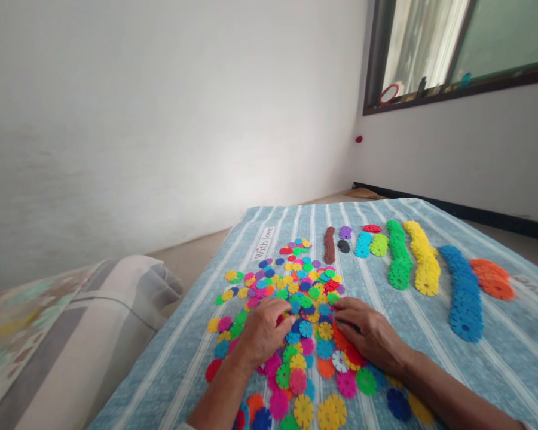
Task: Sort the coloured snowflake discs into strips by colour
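A spread of multicoloured notched plastic snowflake discs (pixel 305 328) lies on a striped blue cloth (pixel 183 352). My left hand (pixel 269 331) reaches into its middle, thumb and forefinger drawn close together beside a blue disc (pixel 295 306). Whether anything sits between those fingertips is hidden. Across from it, my right hand (pixel 370 334) is curled, palm down, over several overlapping orange-red discs (pixel 344 343) that show beneath its fingers. Parts of these discs are covered by the hand.
To the right lie overlapping rows of brown (pixel 329 245), green (pixel 399 257), yellow (pixel 424 260), blue (pixel 464 292) and orange discs (pixel 493 279). Smaller groups include light blue (pixel 363 245) and black discs (pixel 343 246). Folded bedding (pixel 116 310) sits at left; a wall (pixel 170 119) stands behind.
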A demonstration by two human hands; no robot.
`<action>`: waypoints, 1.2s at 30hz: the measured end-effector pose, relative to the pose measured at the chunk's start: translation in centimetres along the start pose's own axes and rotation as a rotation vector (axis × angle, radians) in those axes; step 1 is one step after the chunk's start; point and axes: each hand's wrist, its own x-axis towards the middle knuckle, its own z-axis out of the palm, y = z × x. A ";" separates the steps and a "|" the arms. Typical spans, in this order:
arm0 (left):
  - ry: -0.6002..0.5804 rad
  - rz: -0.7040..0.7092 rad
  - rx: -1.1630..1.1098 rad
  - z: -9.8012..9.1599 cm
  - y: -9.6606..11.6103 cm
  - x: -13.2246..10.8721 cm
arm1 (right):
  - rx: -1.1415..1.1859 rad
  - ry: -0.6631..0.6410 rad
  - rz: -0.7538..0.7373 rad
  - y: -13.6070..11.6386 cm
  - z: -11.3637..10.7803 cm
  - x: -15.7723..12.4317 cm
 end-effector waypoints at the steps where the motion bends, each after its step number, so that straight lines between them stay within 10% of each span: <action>1: -0.008 0.023 -0.006 0.1 0.3 0.0 | 0.002 0.012 -0.005 0.1 0.0 0.0; 23: 0.066 0.328 0.031 1.2 3.0 -0.2 | 0.147 -0.066 -0.288 -1.5 -0.9 0.7; 36: 0.001 0.270 0.118 2.0 2.2 -0.1 | 0.249 -0.069 -0.267 -1.9 -1.2 0.5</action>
